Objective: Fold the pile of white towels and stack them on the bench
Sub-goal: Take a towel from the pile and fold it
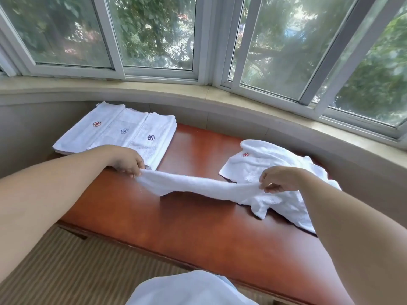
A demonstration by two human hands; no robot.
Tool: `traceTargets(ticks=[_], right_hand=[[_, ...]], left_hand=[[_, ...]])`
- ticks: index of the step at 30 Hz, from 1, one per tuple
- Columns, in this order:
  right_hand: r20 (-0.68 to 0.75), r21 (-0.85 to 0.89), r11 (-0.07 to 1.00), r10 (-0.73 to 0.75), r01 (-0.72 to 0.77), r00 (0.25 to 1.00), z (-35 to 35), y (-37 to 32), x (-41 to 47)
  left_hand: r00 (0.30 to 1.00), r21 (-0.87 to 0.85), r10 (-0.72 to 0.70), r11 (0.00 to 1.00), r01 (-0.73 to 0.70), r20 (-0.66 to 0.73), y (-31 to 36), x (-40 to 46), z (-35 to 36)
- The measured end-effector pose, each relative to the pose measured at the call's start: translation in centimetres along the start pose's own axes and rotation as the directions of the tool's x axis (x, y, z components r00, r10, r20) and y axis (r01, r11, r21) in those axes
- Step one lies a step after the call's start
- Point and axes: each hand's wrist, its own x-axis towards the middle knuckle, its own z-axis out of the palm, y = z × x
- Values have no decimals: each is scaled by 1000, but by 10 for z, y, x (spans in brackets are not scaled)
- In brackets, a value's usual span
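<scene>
While the left hand point(128, 161) and right hand point(278, 179) each pinch the limp white terry towel point(198, 186) stretched above the polished red-brown wooden bench point(198, 227), uneven tension may skew its fold.

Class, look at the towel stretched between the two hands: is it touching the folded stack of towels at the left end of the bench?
Cannot tell. In the head view the left hand covers the spot where the stretched towel nears the folded stack.
</scene>
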Motion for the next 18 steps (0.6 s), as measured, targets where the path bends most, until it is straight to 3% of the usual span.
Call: traceTargets(ticks=[3,6,9,12,14,18], right_hand=[[59,-44,992,119,-116,991,-5,2,0],[-16,6,994,112,-112,994,-18,-10,4],[-235,188,980,-12,58,972,-23,-25,21],[-527,187,954,-103,233,844,-1,-29,46],[-507,155,955,-144,253,850,33,-22,61],[-320,94,980,-136,174,938,112,23,97]], left_hand=[[982,-73,-56,995,70,182,-4,-2,-2],[981,-226,-46,970,89,186,-3,-2,-21],[999,-418,-29,908,13,-34,2,6,-32],[913,-641,-118,747,-177,-390,13,29,-13],[871,-683,-168,693,-229,-462,20,47,21],[942,-617,-121,780,-104,-312,14,82,116]])
